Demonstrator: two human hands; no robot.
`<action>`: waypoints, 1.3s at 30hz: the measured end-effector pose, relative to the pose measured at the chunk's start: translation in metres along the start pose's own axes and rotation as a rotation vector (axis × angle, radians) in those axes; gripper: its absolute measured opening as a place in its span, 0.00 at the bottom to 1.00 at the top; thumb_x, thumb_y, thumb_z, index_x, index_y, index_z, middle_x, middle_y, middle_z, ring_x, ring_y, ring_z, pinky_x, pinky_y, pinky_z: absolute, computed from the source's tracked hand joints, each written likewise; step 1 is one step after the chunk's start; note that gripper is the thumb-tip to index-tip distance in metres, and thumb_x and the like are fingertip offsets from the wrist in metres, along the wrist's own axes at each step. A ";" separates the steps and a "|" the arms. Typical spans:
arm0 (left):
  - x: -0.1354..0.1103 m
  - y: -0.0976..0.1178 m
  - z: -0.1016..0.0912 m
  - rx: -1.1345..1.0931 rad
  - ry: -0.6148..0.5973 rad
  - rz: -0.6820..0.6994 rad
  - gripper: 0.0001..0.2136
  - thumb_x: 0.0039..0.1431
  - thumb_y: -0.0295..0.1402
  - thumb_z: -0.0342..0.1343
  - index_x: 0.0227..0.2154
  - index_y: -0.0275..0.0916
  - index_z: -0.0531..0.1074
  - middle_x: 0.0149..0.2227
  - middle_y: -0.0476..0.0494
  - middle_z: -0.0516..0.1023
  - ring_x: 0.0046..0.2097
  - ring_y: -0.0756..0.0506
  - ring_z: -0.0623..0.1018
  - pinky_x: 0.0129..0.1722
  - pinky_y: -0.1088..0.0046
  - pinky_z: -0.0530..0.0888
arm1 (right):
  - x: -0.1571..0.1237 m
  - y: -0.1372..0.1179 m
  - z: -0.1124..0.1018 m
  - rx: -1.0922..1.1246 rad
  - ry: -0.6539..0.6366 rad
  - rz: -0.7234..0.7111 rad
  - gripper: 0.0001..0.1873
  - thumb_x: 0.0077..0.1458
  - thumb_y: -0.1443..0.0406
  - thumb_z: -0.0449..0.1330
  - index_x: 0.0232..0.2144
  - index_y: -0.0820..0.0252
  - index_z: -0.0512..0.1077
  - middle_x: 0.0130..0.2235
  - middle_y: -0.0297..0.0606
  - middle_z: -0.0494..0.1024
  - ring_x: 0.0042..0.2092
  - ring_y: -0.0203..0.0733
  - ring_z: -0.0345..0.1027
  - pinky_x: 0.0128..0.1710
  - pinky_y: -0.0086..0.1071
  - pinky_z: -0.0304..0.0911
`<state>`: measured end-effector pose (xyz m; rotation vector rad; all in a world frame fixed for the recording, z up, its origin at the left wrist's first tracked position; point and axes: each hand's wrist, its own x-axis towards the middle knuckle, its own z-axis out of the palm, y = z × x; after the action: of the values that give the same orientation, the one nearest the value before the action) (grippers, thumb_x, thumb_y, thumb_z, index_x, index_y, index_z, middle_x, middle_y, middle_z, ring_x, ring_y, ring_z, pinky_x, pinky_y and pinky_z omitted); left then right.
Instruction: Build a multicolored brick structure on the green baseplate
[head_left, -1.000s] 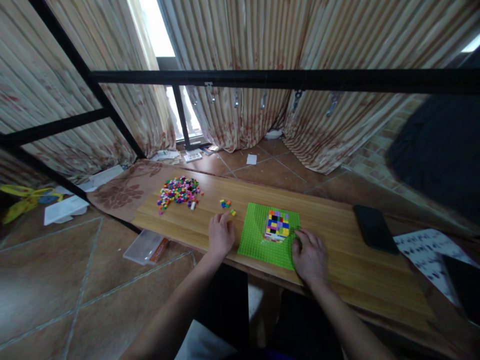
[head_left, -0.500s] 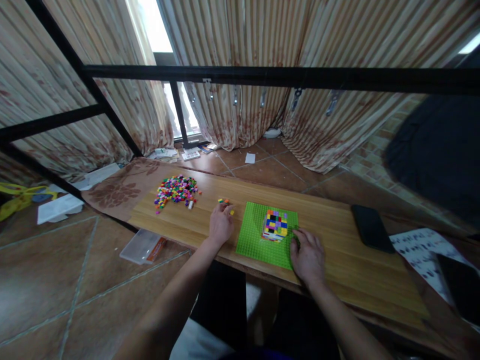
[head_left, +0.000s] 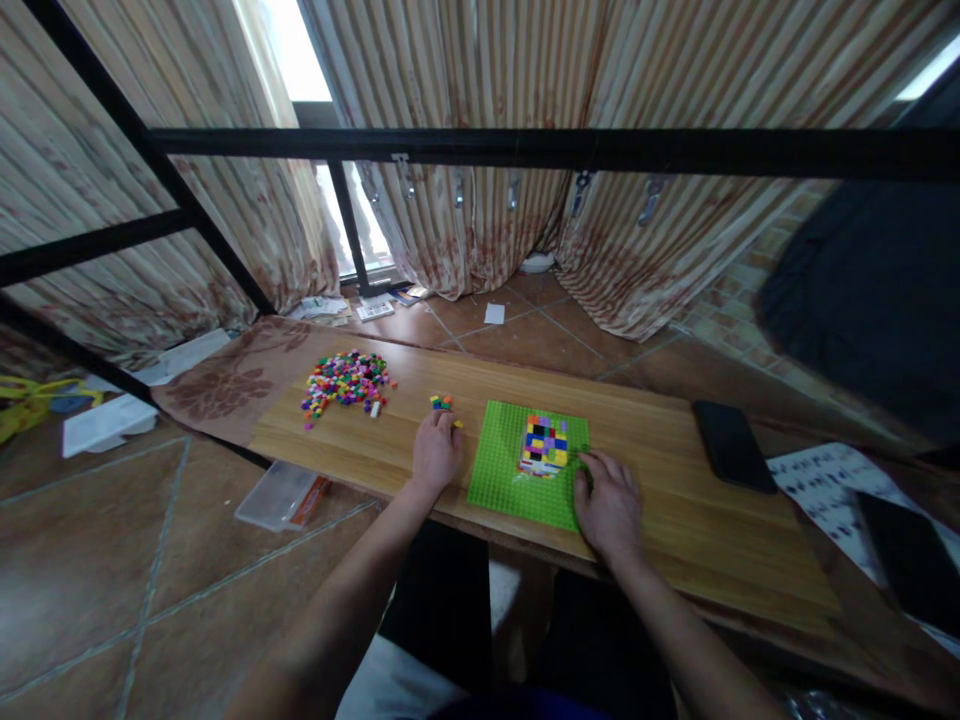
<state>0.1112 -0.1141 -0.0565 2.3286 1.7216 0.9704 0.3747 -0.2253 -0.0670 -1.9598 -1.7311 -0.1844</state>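
Observation:
My left hand (head_left: pixel 436 450) is on the wooden board, bent over a few small toy bricks (head_left: pixel 441 402), with a yellow brick (head_left: pixel 457 424) by its fingertips. Its fingers are drawn together, and whatever is between them is hidden. At the right edge of the green studded baseplate (head_left: pixel 495 470) rests my right hand (head_left: pixel 611 500), fingers loosely bent and thumb apart from the index finger. No brick can be made out in it. Between both hands, a block built of multicoloured bricks (head_left: pixel 546 442) stands on the baseplate, with white layers showing on its near side.
A heap of loose coloured bricks (head_left: pixel 346 378) lies at the board's left part, with a white brick (head_left: pixel 375 409) beside it. On the right is a black phone (head_left: pixel 733 446) near a printed sheet (head_left: pixel 814 485). A clear plastic box (head_left: pixel 274 497) sits below the front edge.
My left hand's fingers, stretched rightward before, are now drawn in over the small bricks. My right hand keeps its place by the baseplate. The whole view has shifted slightly.

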 end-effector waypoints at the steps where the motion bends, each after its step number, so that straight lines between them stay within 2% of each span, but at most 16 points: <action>1: 0.000 0.000 0.000 -0.002 0.001 -0.004 0.08 0.60 0.25 0.51 0.40 0.37 0.71 0.43 0.38 0.76 0.46 0.40 0.76 0.49 0.61 0.74 | 0.000 0.000 0.000 -0.002 -0.002 0.001 0.18 0.61 0.64 0.50 0.48 0.62 0.73 0.51 0.47 0.75 0.51 0.51 0.64 0.52 0.45 0.62; 10: -0.003 0.005 -0.004 -0.066 0.036 -0.076 0.07 0.62 0.27 0.50 0.41 0.38 0.69 0.44 0.39 0.75 0.44 0.43 0.78 0.42 0.68 0.74 | 0.000 -0.001 0.000 -0.003 -0.001 0.008 0.18 0.61 0.64 0.50 0.48 0.63 0.73 0.51 0.47 0.75 0.50 0.51 0.64 0.52 0.44 0.61; 17: -0.004 0.004 -0.002 -0.122 0.054 -0.107 0.07 0.61 0.29 0.51 0.42 0.37 0.70 0.38 0.40 0.78 0.38 0.44 0.79 0.38 0.69 0.73 | 0.000 0.001 0.001 0.016 0.008 -0.004 0.18 0.60 0.64 0.50 0.48 0.61 0.73 0.51 0.47 0.74 0.50 0.50 0.63 0.51 0.45 0.60; 23: -0.004 0.006 -0.004 -0.177 0.087 -0.102 0.12 0.61 0.26 0.49 0.47 0.37 0.69 0.46 0.37 0.77 0.43 0.44 0.79 0.41 0.69 0.74 | 0.000 0.002 0.002 0.018 -0.001 0.001 0.18 0.60 0.64 0.50 0.48 0.61 0.73 0.50 0.48 0.74 0.50 0.50 0.63 0.51 0.44 0.60; 28: -0.004 0.006 -0.005 -0.172 0.098 -0.097 0.13 0.62 0.27 0.49 0.48 0.39 0.70 0.47 0.39 0.76 0.44 0.45 0.78 0.42 0.70 0.75 | 0.000 0.001 0.001 0.022 0.003 -0.001 0.18 0.60 0.64 0.49 0.48 0.62 0.73 0.50 0.48 0.74 0.51 0.50 0.63 0.52 0.45 0.60; 34: -0.006 0.007 -0.008 -0.237 0.128 -0.074 0.10 0.63 0.28 0.47 0.44 0.37 0.70 0.40 0.40 0.78 0.39 0.46 0.78 0.41 0.70 0.74 | 0.001 -0.003 -0.002 0.028 0.004 0.014 0.17 0.60 0.65 0.50 0.47 0.62 0.73 0.50 0.47 0.75 0.50 0.50 0.63 0.51 0.44 0.60; 39: -0.027 0.030 -0.017 -0.358 0.081 -0.098 0.10 0.64 0.31 0.47 0.45 0.38 0.69 0.33 0.46 0.77 0.31 0.50 0.76 0.34 0.74 0.73 | 0.002 -0.005 -0.003 0.031 0.010 0.023 0.16 0.60 0.66 0.51 0.47 0.61 0.73 0.50 0.46 0.74 0.49 0.49 0.63 0.52 0.43 0.60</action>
<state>0.1231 -0.1542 -0.0421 1.9877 1.5206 1.2504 0.3707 -0.2249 -0.0620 -1.9522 -1.6950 -0.1584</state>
